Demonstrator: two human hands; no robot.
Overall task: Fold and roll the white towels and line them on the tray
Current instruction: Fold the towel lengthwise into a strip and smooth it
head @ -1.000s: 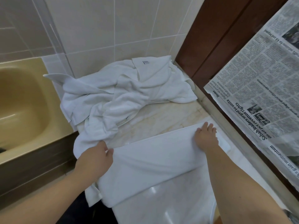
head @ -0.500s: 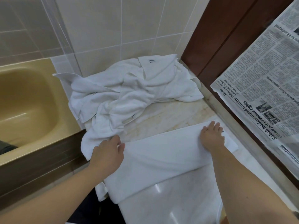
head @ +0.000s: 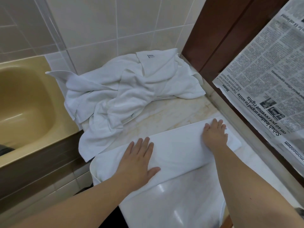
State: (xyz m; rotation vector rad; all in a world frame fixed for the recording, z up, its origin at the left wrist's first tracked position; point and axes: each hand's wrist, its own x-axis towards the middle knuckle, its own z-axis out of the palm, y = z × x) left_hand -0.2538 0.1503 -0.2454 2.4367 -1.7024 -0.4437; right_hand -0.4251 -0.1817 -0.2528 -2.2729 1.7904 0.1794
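Nearest, at 6 o'clock, lies a glossy white tray (head: 172, 209) on the marble counter (head: 166, 116). Just beyond it a folded white towel (head: 177, 150) stretches flat across the counter from 8 o'clock to 3 o'clock, its near edge overlapping the tray. The left hand (head: 139, 163) lies palm down on the towel's left half, fingers straight and spread, gripping nothing. The right hand (head: 215, 134) presses flat on the towel's right end, fingers straight and slightly apart. Farther, toward 11 to 12 o'clock, a crumpled pile (head: 131, 89) of white towels sits against the tiled wall. A tan tub (head: 24, 102) is at 9 o'clock; a newspaper (head: 269, 76) hangs at 2 o'clock.
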